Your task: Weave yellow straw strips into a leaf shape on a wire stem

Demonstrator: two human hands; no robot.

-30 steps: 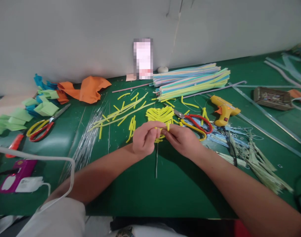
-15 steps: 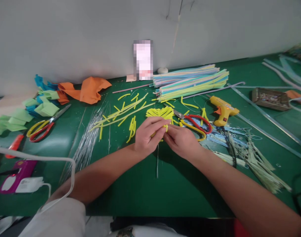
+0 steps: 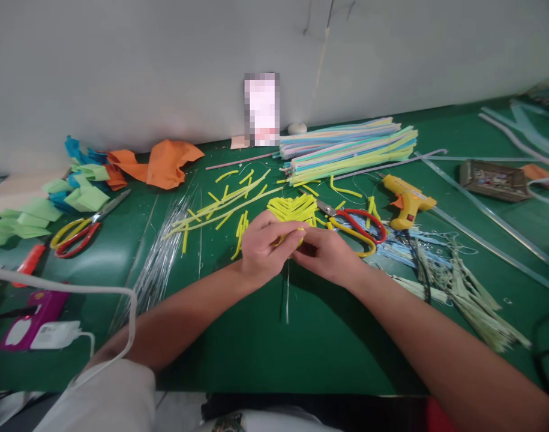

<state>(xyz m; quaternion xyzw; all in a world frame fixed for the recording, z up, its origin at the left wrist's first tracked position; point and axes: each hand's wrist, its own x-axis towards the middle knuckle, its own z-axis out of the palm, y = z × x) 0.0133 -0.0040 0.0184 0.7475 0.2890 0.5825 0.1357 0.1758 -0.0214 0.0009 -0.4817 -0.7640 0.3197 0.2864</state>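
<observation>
Yellow pipe cleaner pieces form a leaf-like shape (image 3: 293, 208) on thin wire just beyond my fingers. My left hand (image 3: 267, 246) pinches its near end, thumb and forefinger together around the yellow pieces. Close against it, my right hand (image 3: 330, 255) is closed on the same piece from the right; its fingertips are partly hidden. A thin wire stem (image 3: 287, 300) hangs below the hands over the green table. Beside my right hand lie scissors (image 3: 362, 228) with red and yellow handles. Cut yellow pipe cleaner pieces (image 3: 240, 234) lie left of my left hand.
A bundle of pastel pipe cleaners (image 3: 350, 150) lies at the back. A yellow glue gun (image 3: 407, 201) and tassels (image 3: 472, 300) are at right. Silvery wires (image 3: 159, 264), other scissors (image 3: 80, 234) and orange paper (image 3: 168, 163) lie at left. A white cable (image 3: 132, 312) crosses near my left arm.
Both hands have shifted slightly toward me and my left hand a little left. More of the yellow leaf-like shape shows beyond the fingers.
</observation>
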